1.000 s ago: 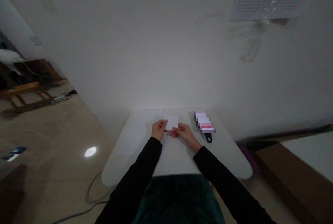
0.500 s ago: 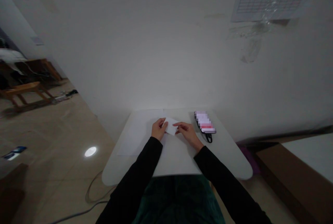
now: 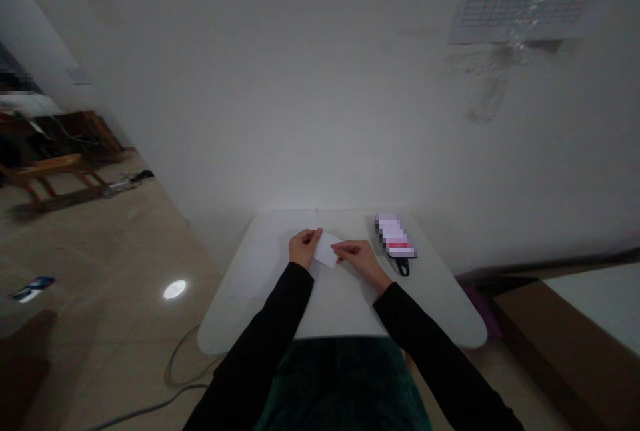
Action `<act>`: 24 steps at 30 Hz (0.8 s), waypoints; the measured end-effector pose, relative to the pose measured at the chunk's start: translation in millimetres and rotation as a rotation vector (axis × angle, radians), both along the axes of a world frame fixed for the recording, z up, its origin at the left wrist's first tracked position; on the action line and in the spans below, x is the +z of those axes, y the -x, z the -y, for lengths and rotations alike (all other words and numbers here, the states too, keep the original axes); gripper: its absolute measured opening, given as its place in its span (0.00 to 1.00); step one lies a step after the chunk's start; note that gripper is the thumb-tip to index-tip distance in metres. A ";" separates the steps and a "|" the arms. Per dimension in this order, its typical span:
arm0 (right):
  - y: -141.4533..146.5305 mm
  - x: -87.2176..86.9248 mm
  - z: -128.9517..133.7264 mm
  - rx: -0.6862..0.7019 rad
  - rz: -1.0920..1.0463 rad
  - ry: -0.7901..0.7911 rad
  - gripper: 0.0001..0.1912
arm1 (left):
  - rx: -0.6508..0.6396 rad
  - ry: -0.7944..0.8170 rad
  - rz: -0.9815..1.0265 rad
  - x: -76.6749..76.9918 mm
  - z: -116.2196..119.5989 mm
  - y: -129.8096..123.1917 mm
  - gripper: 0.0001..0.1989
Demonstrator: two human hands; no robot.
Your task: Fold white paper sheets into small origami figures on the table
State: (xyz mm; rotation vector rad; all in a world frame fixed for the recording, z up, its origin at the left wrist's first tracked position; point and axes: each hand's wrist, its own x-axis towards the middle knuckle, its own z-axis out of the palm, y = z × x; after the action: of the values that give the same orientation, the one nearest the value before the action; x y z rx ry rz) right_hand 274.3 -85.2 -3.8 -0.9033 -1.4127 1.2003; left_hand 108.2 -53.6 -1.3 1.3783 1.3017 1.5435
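Furniture (image 3: 565, 319), box-shaped, with brown sides and a white top, stands to the right of our white round-cornered desk (image 3: 345, 313), and we cannot see what it holds. Our left hand (image 3: 303, 246) and right hand (image 3: 361, 259) are slightly apart, both pinching a small white straight-edged piece of paper (image 3: 326, 252) that spans the gap between them over the desk, though we cannot tell whether it touches the surface. Beneath our left hand lies a large white sheet of paper (image 3: 260, 257), and a dark-edged rectangular phone with a blurred screen (image 3: 396, 236) rests to the right of our right hand.
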 end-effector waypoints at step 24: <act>-5.5 -0.3 -2.7 -0.108 -0.098 0.044 0.20 | -0.419 0.043 0.088 12.9 12.1 -2.2 0.26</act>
State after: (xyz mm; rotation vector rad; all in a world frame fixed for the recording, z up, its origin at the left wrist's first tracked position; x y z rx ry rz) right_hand 279.8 -82.5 -4.1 -0.9264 -1.2484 1.1824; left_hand 110.4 -65.8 11.7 1.4291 0.9141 1.2657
